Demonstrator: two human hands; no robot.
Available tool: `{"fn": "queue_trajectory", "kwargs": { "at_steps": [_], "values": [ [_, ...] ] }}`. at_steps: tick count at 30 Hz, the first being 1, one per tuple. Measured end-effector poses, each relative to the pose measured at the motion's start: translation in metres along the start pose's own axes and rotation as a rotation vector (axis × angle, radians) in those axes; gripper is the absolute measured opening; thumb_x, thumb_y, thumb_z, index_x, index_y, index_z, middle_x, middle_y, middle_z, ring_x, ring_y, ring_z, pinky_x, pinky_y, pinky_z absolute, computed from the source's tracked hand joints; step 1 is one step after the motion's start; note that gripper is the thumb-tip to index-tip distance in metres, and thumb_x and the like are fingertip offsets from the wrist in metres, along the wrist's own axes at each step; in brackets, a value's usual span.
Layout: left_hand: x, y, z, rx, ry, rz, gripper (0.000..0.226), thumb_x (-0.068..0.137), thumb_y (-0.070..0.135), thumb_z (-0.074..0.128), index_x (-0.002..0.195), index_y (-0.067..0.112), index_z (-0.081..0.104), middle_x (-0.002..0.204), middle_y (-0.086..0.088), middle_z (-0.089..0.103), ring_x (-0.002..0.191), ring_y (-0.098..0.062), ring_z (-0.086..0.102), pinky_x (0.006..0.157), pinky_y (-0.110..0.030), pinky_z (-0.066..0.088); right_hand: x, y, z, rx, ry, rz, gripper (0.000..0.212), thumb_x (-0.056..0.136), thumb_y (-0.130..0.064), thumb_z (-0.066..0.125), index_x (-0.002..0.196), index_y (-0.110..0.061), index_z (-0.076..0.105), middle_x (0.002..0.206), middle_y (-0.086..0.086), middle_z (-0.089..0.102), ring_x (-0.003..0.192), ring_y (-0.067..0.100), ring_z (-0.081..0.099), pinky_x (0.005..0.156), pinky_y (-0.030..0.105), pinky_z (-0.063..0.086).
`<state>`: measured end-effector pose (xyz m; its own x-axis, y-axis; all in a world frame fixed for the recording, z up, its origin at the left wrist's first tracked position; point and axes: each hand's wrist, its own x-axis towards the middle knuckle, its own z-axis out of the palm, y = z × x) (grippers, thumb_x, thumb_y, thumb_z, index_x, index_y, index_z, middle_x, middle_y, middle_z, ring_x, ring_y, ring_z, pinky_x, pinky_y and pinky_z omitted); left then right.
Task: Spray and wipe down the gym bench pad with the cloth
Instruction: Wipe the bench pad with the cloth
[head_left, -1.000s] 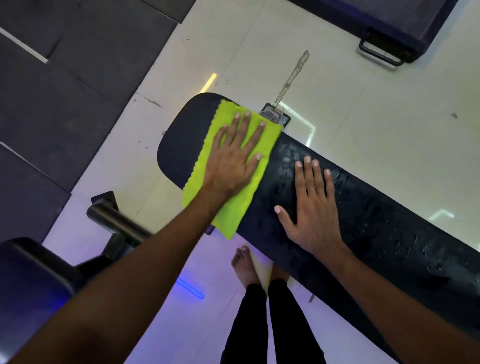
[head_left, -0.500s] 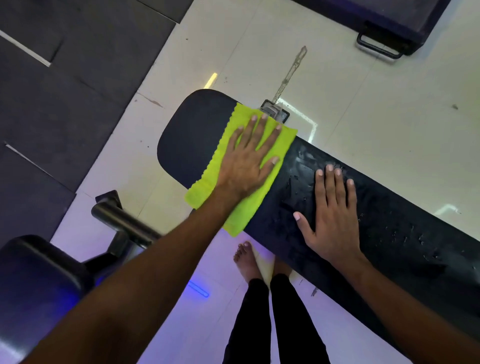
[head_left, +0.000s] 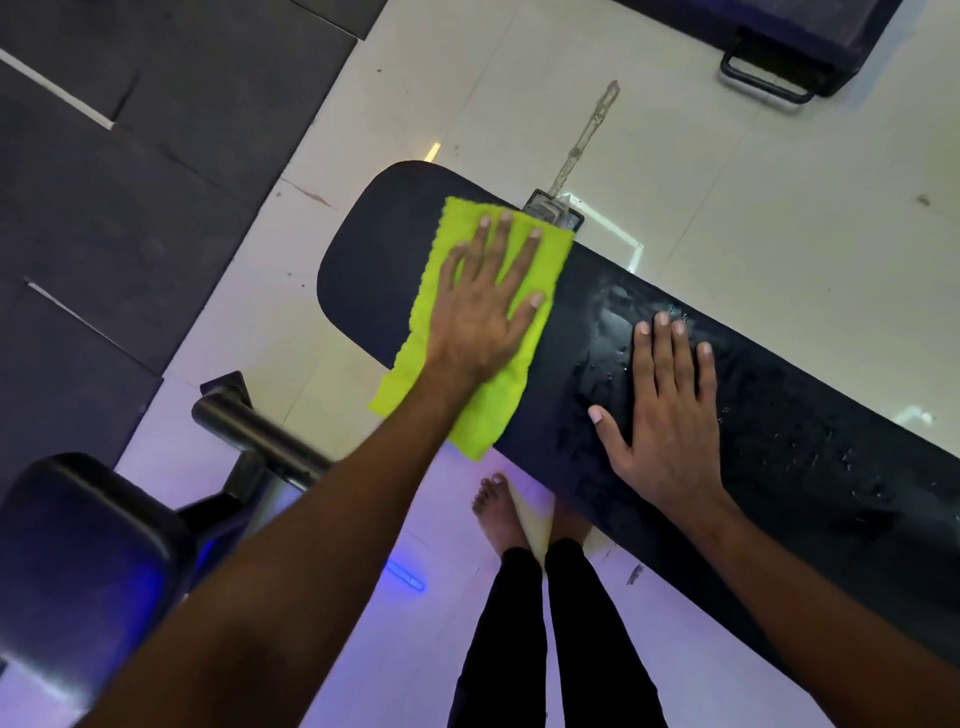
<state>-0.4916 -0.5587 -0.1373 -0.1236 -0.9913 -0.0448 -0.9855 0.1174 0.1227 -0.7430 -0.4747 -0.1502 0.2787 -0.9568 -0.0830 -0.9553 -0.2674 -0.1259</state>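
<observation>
The floor is pale tile with dark mats beside it, and a long black bench pad (head_left: 649, 374) lies across the middle; everything here sits near that pad. A bright green cloth (head_left: 483, 332) lies on the pad close to its round end, and one corner hangs off the near edge. The left hand (head_left: 483, 306) is flat on the cloth with fingers spread wide, pushing down; the right hand (head_left: 670, 410) is flat on the bare pad too, fingers spread, holding nothing. The pad under and past the right hand shines with wet drops; the round end past the cloth looks dull and dry. Bare feet (head_left: 498, 514) stand on the tile just under the pad's near edge.

Things could go wrong, I think; the right hand leans on a wet, slick spot and might slip; the hanging corner could drag the cloth off the pad; drips on the tile could make the feet slide.

Half a second ago the cloth was a bit nearer the wet part; now it sits closer to the round end; the right hand has hardly moved.
</observation>
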Motion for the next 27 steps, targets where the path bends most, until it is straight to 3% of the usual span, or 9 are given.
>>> {"fn": "queue_trajectory", "kwargs": {
  "at_steps": [4,6,9,11,13,17,21,24,27],
  "values": [
    [-0.070,0.022,0.004,-0.043,0.051,-0.444,0.064,0.108,0.045,0.030,0.168,0.025,0.017,0.176,-0.012,0.009,0.164,-0.031,0.007,0.130,-0.052,0.016,-0.005,-0.004,-0.003,-0.008,-0.009,0.023,0.093,0.102,-0.063,0.031,0.168,-0.005,0.000,0.178,0.018,-0.002,0.166,0.034,-0.001,0.132,0.060,0.012],
    [-0.096,0.060,0.011,-0.055,0.013,-0.525,0.068,0.107,0.044,0.031,0.168,0.021,0.014,0.176,-0.017,0.007,0.163,-0.037,0.005,0.129,-0.056,0.015,-0.006,-0.007,-0.004,-0.021,-0.016,0.031,0.093,0.102,-0.062,0.030,0.168,-0.004,0.000,0.177,0.019,-0.002,0.166,0.035,-0.001,0.132,0.061,0.012],
    [-0.080,0.078,0.013,-0.058,-0.030,-0.288,0.069,0.107,0.047,0.029,0.168,0.021,0.013,0.175,-0.018,0.007,0.163,-0.039,0.006,0.129,-0.056,0.014,-0.007,-0.008,-0.003,-0.028,-0.017,0.033,0.093,0.102,-0.062,0.030,0.168,-0.004,0.001,0.177,0.019,-0.001,0.166,0.035,-0.001,0.132,0.061,0.011],
    [-0.042,0.046,0.011,-0.038,-0.048,0.014,0.066,0.108,0.050,0.027,0.168,0.025,0.015,0.176,-0.012,0.010,0.163,-0.033,0.009,0.129,-0.053,0.017,-0.007,-0.007,-0.001,-0.036,-0.009,0.031,0.092,0.102,-0.063,0.029,0.168,-0.004,0.002,0.177,0.019,0.000,0.166,0.035,0.000,0.131,0.061,0.012],
    [-0.013,0.007,0.004,-0.006,-0.027,0.107,0.064,0.109,0.052,0.025,0.168,0.028,0.015,0.176,-0.008,0.011,0.164,-0.029,0.010,0.129,-0.051,0.020,-0.007,-0.007,-0.001,-0.039,-0.009,0.034,0.092,0.102,-0.063,0.028,0.168,-0.005,0.001,0.177,0.018,-0.001,0.166,0.035,0.000,0.132,0.061,0.012],
    [-0.034,-0.013,0.003,-0.017,0.036,-0.190,0.063,0.109,0.050,0.026,0.168,0.027,0.016,0.177,-0.009,0.009,0.164,-0.029,0.008,0.130,-0.048,0.015,-0.006,-0.008,-0.005,-0.019,-0.013,0.043,0.092,0.102,-0.062,0.032,0.168,-0.005,0.002,0.177,0.018,0.000,0.166,0.035,0.000,0.132,0.060,0.012],
    [-0.089,0.045,0.009,-0.039,0.012,-0.471,0.068,0.107,0.045,0.030,0.168,0.017,0.017,0.175,-0.020,0.009,0.163,-0.039,0.008,0.129,-0.055,0.016,-0.009,-0.010,-0.009,0.011,-0.023,0.047,0.092,0.102,-0.060,0.035,0.168,-0.005,0.003,0.177,0.018,0.001,0.166,0.034,0.000,0.132,0.059,0.011],
    [-0.087,0.085,0.012,-0.033,-0.057,-0.318,0.071,0.107,0.048,0.026,0.168,0.014,0.010,0.174,-0.023,0.004,0.162,-0.042,0.003,0.130,-0.057,0.011,-0.019,-0.003,-0.010,0.024,-0.034,0.069,0.093,0.102,-0.062,0.035,0.168,-0.003,0.005,0.177,0.019,0.003,0.166,0.034,0.001,0.133,0.058,0.011],
    [-0.037,0.066,0.011,-0.015,-0.089,0.126,0.070,0.107,0.051,0.026,0.168,0.019,0.012,0.176,-0.017,0.007,0.163,-0.036,0.006,0.129,-0.055,0.014,-0.038,0.015,-0.010,0.008,-0.027,0.103,0.094,0.102,-0.063,0.035,0.168,-0.003,0.005,0.177,0.019,0.003,0.166,0.034,0.002,0.133,0.058,0.011]
  ]
}}
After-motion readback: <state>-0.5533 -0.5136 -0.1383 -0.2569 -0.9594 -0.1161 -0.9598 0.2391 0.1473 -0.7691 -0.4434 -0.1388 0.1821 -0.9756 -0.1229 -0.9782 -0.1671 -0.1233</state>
